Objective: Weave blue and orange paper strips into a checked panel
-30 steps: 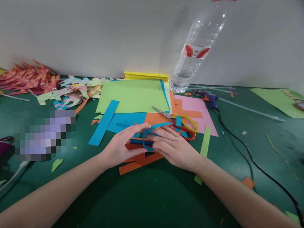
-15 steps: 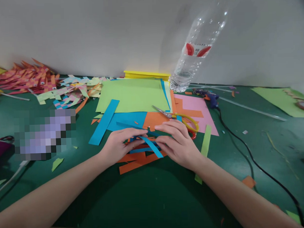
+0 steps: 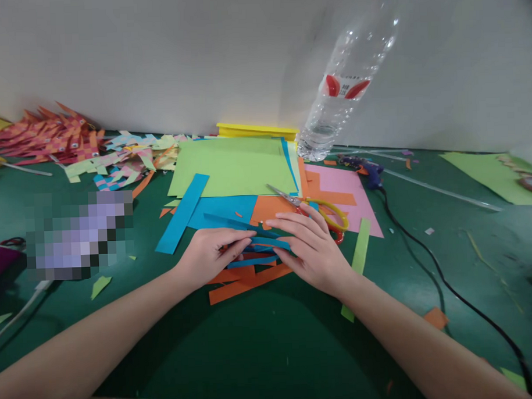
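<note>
A narrow blue paper strip [image 3: 271, 242] stretches between my two hands above the table. My left hand [image 3: 213, 254] pinches its left end between thumb and fingertips. At its other end, my right hand [image 3: 309, 247] has the strip between thumb and curled fingers. Beneath them lie more blue strips [image 3: 255, 261] and several orange paper strips [image 3: 247, 284], partly covered by the hands. Scissors [image 3: 330, 212] with yellow and red handles rest just behind my right hand, blades pointing to the back left.
Green paper sheets [image 3: 234, 165] lie stacked behind the hands, near a tilted plastic bottle [image 3: 341, 92]. A glue gun [image 3: 370, 171] with a black cord sits to the right. Woven paper pieces [image 3: 67, 139] are heaped at the back left, and a blurred-out phone-like object [image 3: 84, 235] lies left.
The blue strip's free end, which hung down toward the front right, is now raised and held in my right hand. My left hand has kept its place.
</note>
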`<state>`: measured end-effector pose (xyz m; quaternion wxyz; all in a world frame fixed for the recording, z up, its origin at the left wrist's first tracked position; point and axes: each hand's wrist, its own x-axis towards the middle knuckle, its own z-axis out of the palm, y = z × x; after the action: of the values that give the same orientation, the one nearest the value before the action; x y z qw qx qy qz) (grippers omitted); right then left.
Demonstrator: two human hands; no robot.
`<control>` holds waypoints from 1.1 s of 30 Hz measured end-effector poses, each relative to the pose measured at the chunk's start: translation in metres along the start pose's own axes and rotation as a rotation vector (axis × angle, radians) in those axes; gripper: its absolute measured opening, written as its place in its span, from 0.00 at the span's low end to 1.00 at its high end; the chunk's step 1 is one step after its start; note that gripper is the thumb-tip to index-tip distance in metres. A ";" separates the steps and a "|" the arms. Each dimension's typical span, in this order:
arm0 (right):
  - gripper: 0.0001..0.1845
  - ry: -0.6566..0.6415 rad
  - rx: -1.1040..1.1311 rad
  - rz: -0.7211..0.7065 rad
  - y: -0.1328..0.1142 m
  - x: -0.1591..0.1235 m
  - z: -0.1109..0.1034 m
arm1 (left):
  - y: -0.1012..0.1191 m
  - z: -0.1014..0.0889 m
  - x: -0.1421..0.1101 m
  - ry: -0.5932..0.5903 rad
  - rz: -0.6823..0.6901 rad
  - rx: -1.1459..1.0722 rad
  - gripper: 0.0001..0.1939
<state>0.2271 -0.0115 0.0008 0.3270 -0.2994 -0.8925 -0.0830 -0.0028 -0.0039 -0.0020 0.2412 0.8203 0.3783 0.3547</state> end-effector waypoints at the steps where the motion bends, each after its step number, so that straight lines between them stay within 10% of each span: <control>1: 0.02 0.004 0.009 0.010 0.000 0.000 0.000 | 0.001 0.000 0.000 0.005 -0.006 0.004 0.11; 20: 0.04 0.130 0.037 -0.012 0.000 0.002 -0.002 | 0.000 -0.002 0.001 0.026 -0.213 -0.024 0.11; 33: 0.04 0.049 0.058 0.025 0.003 0.001 0.002 | 0.001 0.003 0.001 0.003 0.087 0.126 0.10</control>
<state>0.2270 -0.0078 0.0000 0.3583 -0.2990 -0.8824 -0.0605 -0.0003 -0.0041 -0.0030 0.1729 0.8490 0.3643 0.3415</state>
